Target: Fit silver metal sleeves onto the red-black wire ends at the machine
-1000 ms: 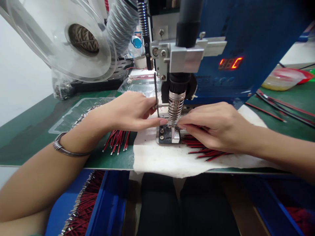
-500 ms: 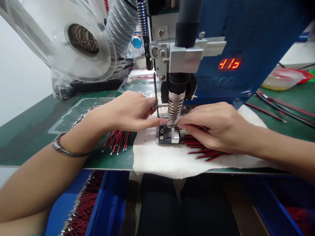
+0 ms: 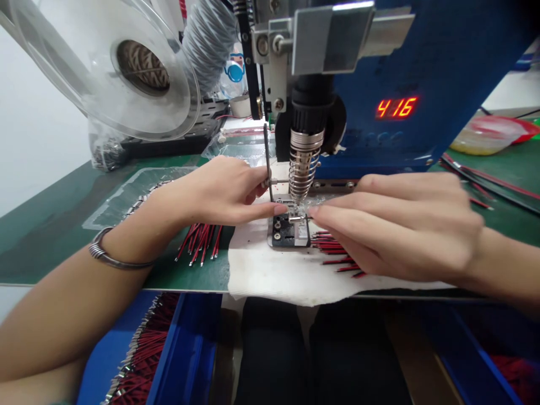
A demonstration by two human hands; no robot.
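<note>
My left hand [image 3: 219, 191] rests on the white cloth [image 3: 261, 273] with its fingers pressed together, the fingertip touching the small metal fixture [image 3: 289, 230] from the left. My right hand [image 3: 396, 225] comes in from the right, fingers pinched on a thin wire at the fixture. Above the fixture hangs the machine's coiled metal tip [image 3: 301, 174], lifted clear of it. Red and black wires [image 3: 337, 253] lie under my right hand, and another bunch [image 3: 202, 239] lies below my left hand.
The blue machine body [image 3: 422, 67] shows a red display reading 416 [image 3: 395, 107]. A clear reel [image 3: 126, 62] and a grey hose [image 3: 208, 39] stand at the back left. Blue bins [image 3: 169, 349] with more wires sit under the green table's front edge.
The machine head has risen off the fixture. My right hand has drawn closer to the camera and its fingers have straightened. The display changed to 416.
</note>
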